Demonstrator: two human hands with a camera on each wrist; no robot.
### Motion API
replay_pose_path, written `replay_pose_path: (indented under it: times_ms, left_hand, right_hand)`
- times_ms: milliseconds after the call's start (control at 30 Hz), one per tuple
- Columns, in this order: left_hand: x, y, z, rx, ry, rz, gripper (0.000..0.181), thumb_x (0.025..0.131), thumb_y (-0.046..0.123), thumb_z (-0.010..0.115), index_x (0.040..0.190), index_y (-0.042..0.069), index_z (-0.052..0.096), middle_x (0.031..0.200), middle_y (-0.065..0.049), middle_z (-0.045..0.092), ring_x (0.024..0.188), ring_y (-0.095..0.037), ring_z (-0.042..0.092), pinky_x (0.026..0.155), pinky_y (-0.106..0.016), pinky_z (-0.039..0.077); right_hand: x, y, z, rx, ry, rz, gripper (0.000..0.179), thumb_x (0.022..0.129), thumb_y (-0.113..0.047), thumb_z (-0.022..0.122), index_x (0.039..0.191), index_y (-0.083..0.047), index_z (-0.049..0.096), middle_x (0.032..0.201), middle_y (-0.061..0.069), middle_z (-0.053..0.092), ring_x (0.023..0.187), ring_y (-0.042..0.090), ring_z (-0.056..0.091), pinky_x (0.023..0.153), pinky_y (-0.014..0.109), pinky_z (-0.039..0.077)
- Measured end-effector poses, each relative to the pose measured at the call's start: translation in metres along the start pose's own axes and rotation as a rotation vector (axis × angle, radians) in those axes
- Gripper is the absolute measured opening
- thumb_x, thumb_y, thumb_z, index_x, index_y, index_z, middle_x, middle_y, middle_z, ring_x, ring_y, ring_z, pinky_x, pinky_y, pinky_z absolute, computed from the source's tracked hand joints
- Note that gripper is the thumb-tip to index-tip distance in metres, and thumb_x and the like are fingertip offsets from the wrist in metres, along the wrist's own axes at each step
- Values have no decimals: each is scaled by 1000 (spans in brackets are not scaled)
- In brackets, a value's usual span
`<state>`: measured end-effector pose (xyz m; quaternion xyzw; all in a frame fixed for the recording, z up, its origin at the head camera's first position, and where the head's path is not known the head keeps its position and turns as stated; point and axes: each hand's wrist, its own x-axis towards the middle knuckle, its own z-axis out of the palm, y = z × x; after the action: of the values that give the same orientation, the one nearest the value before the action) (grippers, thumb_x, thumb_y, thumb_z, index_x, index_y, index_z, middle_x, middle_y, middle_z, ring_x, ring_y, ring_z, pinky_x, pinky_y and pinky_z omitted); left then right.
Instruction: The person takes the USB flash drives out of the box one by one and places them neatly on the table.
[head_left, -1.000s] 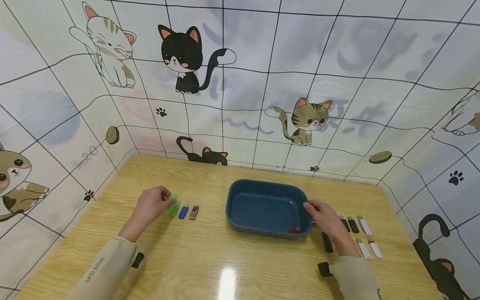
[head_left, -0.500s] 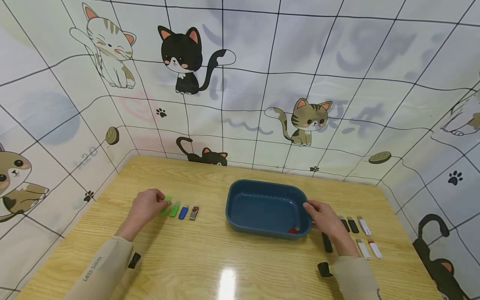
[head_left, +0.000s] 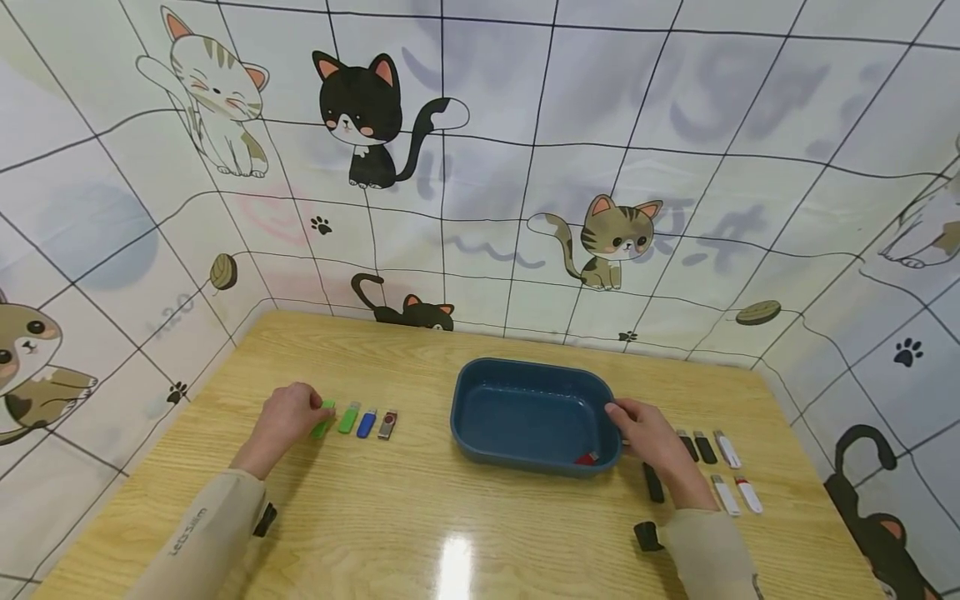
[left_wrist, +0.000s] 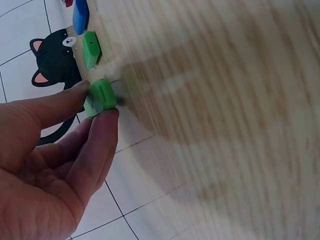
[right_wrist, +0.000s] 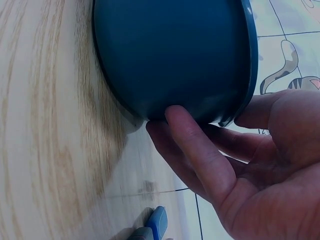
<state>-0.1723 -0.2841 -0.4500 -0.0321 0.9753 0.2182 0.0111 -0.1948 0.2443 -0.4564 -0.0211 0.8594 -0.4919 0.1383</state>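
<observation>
My left hand (head_left: 288, 414) pinches a green USB stick (left_wrist: 101, 96) between thumb and fingers, close over the table at the left end of a short row. Beside it in that row lie another green USB stick (head_left: 348, 418), a blue one (head_left: 367, 423) and a brown-and-silver one (head_left: 387, 425). With thumb over the rim and fingers against the outer wall, my right hand (head_left: 651, 433) holds the right end of a dark blue rectangular bin (head_left: 528, 469). A small red USB stick (head_left: 587, 458) lies inside the bin, at its near right corner.
Right of the bin lie black USB sticks (head_left: 705, 447) and white ones (head_left: 727, 449), with one black stick (head_left: 654, 483) partly behind my right wrist. A cat-printed sheet (head_left: 487, 167) hangs along the table's back and sides.
My left hand has moved left and slightly nearer with the green USB stick, away from the other green one. The right hand and the bin have stayed in place.
</observation>
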Motion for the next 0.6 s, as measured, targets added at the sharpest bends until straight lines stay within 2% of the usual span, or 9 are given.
replay_pose_path:
  times_ms: [167, 267, 600]
  left_hand:
    - [1, -5, 3, -18, -12, 21, 41, 93, 14, 76, 60, 11, 52, 57, 4, 41, 53, -12, 37, 50, -25, 30]
    - [1, -7, 5, -27, -21, 32, 47, 94, 13, 75, 56, 14, 47, 52, 6, 35, 50, -10, 33, 49, -24, 27]
    - [3, -6, 4, -36, -47, 39, 43, 95, 14, 74, 57, 9, 55, 52, 5, 39, 51, -11, 36, 50, -25, 30]
  right_hand:
    - [0, 0, 0, 23, -12, -9, 59, 113, -26, 42, 153, 16, 31, 152, 40, 37, 134, 52, 49, 92, 45, 60]
    - [-1, -1, 0, 33, -21, -14, 59, 114, -26, 41, 153, 16, 29, 153, 41, 35, 134, 52, 48, 92, 46, 60]
    - [-3, 0, -1, 20, -28, -2, 61, 113, -28, 42, 155, 14, 27, 155, 39, 33, 137, 51, 46, 95, 46, 59]
